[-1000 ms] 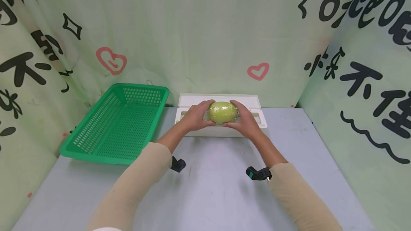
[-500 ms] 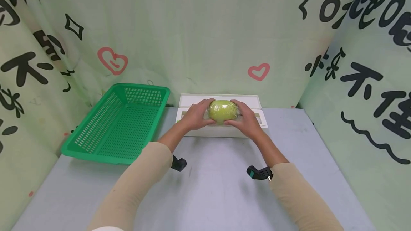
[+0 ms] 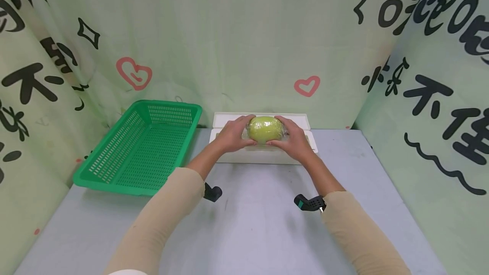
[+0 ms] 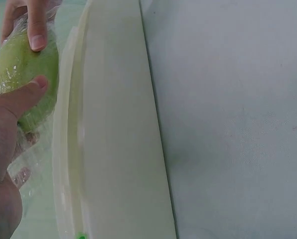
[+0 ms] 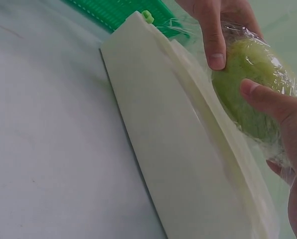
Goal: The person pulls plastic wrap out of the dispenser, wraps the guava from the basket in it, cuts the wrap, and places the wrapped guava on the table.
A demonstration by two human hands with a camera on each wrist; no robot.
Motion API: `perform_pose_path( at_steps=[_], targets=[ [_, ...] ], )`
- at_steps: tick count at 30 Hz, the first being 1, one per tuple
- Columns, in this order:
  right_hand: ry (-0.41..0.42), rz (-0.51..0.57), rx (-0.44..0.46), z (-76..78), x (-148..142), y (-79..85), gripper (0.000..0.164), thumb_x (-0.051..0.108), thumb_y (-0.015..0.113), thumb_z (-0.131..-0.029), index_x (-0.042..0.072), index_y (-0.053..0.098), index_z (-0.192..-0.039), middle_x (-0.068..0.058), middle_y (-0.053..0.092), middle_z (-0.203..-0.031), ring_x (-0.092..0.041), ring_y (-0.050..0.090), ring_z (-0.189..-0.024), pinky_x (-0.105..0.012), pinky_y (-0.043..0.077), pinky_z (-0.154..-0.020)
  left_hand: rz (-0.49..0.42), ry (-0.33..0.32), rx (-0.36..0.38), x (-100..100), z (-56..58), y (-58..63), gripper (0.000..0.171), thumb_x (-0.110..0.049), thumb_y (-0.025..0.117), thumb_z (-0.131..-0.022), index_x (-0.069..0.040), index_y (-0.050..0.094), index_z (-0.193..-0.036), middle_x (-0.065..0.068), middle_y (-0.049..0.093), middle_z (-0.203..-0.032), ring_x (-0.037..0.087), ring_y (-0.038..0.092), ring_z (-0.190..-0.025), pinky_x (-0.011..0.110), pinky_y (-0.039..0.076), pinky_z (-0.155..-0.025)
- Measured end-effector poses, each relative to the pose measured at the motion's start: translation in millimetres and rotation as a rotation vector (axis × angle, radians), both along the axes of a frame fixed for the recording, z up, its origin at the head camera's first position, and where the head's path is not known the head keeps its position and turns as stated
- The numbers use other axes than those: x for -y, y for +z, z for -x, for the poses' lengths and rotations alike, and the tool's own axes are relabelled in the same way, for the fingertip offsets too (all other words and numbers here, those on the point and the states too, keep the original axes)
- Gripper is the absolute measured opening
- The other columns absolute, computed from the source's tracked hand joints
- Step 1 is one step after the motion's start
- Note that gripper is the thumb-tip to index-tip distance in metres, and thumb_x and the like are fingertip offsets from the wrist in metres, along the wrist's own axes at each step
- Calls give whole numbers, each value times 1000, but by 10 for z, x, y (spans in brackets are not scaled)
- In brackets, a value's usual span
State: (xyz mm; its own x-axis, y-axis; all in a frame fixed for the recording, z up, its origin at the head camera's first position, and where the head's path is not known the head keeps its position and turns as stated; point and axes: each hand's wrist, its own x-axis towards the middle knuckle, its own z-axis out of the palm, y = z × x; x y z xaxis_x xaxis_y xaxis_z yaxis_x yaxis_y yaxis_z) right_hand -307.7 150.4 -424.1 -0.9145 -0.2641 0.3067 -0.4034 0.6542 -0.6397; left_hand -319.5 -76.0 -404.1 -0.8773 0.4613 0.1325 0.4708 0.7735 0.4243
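A yellow-green oval fruit, wrapped in clear cling film, is held up over a long white box whose lid stands raised at the back. My left hand grips the fruit's left end, and my right hand grips its right end. Both thumbs press on the near side, while other fingers are partly hidden behind the fruit. Loose film bunches around the left fingers in the left wrist view. In the right wrist view, wrinkled film hangs beneath the fruit by the right hand.
A green perforated plastic basket stands on the left of the grey-white table. A small green knob sits at one end of the box's top edge. Printed curtains close off the back and sides.
Both hands have lifted the wrapped fruit slightly, moving it a little up in the head view, with their grip kept. Box and basket stay in place.
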Motion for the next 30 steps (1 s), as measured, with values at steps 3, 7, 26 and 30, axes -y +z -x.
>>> perform_pose_path(
  at_steps=[3,7,26,30],
  targets=[
    [-4,-7,2,-2,-3,25,87,30,85,-72,13,40,-145,-12,48,-144,-31,45,-134,-52,39,-110,-9,-1,1,-1,0,20,81,-36,77,-82,-16,34,-148,6,49,-145,23,50,-130,43,37,-110],
    [-6,-9,11,-2,-4,54,86,31,85,-73,15,40,-145,-11,48,-145,-31,45,-134,-53,39,-109,-19,3,16,1,-1,50,83,-37,77,-82,-17,33,-149,6,48,-145,23,50,-130,44,37,-111],
    [26,-3,-29,-15,2,179,84,27,84,-74,11,41,-144,-13,49,-143,-32,45,-133,-53,39,-109,-31,-5,-6,29,-3,149,82,-39,76,-82,-17,34,-149,6,50,-143,23,51,-128,46,34,-113],
    [31,-8,-36,-13,-6,197,84,28,84,-75,11,40,-145,-12,48,-145,-32,45,-134,-52,40,-109,-29,-4,-14,31,-8,165,83,-39,77,-81,-16,34,-149,6,50,-143,23,51,-128,46,34,-113]
  ],
)
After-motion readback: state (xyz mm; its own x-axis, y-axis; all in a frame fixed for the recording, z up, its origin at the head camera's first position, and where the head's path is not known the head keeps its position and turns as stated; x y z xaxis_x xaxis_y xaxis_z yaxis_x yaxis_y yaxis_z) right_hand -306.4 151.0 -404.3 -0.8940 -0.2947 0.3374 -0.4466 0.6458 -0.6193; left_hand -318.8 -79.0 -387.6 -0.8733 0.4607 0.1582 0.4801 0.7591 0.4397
